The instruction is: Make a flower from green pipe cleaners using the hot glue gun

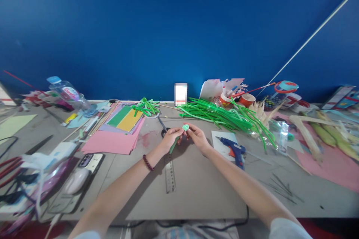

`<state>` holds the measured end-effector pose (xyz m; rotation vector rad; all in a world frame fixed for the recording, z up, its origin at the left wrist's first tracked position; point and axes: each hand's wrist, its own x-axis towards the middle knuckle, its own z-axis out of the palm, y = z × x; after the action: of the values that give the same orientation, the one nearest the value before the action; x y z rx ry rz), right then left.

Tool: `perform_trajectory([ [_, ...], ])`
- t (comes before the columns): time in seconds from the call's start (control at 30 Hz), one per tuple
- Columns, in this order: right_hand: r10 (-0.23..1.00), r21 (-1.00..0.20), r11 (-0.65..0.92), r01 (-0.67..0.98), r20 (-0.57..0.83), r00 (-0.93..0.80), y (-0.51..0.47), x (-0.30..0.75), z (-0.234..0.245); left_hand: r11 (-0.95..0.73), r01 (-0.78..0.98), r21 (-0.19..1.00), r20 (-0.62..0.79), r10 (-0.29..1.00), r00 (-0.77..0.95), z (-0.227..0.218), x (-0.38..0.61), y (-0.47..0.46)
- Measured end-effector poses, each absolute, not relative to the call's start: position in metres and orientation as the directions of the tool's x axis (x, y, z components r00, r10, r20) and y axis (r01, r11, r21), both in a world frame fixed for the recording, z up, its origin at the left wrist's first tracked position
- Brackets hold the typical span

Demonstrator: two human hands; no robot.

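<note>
My left hand [171,138] and my right hand [198,137] meet above the middle of the table, fingertips pinched together. Between them is a green strip [173,145] with a small, pale green curled head at its top. The strip slants down from under my left fingers; whether it is paper or pipe cleaner I cannot make out. Below lies a clear ruler [169,177]. Black-handled scissors [164,130] rest just beyond my left hand, partly hidden by it. A blue glue gun [238,152] lies to the right on white paper [220,139].
Green pipe cleaners [221,115] are heaped at the back, with more bundled [147,107] to the left. Pink paper [112,142], a phone [91,161], a white mouse [77,180] and a plastic bottle [66,91] stand left. Corn husks [307,134] and thin dark sticks [283,188] lie right.
</note>
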<state>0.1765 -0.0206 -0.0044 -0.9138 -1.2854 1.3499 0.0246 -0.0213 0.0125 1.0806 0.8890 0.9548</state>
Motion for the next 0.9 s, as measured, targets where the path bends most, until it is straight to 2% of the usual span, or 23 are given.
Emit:
perform_trajectory([
  [0.2, 0.970, -0.975, 0.030, -0.219, 0.081, -0.230, -0.021, 0.176, -0.009, 0.340, -0.263, 0.903, -0.205, 0.878, 0.432, 0.016, 0.024, -0.022],
  [0.3, 0.973, -0.967, 0.002, -0.256, 0.060, -0.222, -0.019, 0.176, -0.015, 0.343, -0.238, 0.909, -0.223, 0.881, 0.417, 0.019, 0.025, -0.023],
  [0.37, 0.977, -0.965, -0.004, -0.261, 0.052, -0.208, -0.017, 0.176, -0.018, 0.254, -0.167, 0.953, -0.178, 0.912, 0.370, 0.020, 0.025, -0.024],
  [0.47, 0.984, -0.964, 0.007, -0.264, 0.055, -0.172, -0.014, 0.177, -0.020, 0.007, 0.047, 0.999, -0.020, 0.956, 0.292, 0.021, 0.025, -0.026],
  [0.57, 0.987, -0.961, -0.004, -0.275, 0.040, -0.155, -0.014, 0.177, -0.019, -0.258, 0.278, 0.925, 0.213, 0.960, 0.181, 0.017, 0.024, -0.027],
  [0.63, 0.987, -0.960, -0.018, -0.278, 0.028, -0.159, -0.015, 0.176, -0.018, -0.362, 0.396, 0.844, 0.336, 0.932, 0.134, 0.013, 0.024, -0.028],
  [0.73, 0.987, -0.960, -0.025, -0.278, 0.021, -0.159, -0.015, 0.175, -0.016, -0.415, 0.473, 0.777, 0.395, 0.907, 0.147, 0.008, 0.023, -0.029],
  [0.9, 0.989, -0.963, -0.012, -0.268, 0.028, -0.148, -0.014, 0.175, -0.013, -0.410, 0.435, 0.802, 0.358, 0.912, 0.201, 0.010, 0.024, -0.031],
])
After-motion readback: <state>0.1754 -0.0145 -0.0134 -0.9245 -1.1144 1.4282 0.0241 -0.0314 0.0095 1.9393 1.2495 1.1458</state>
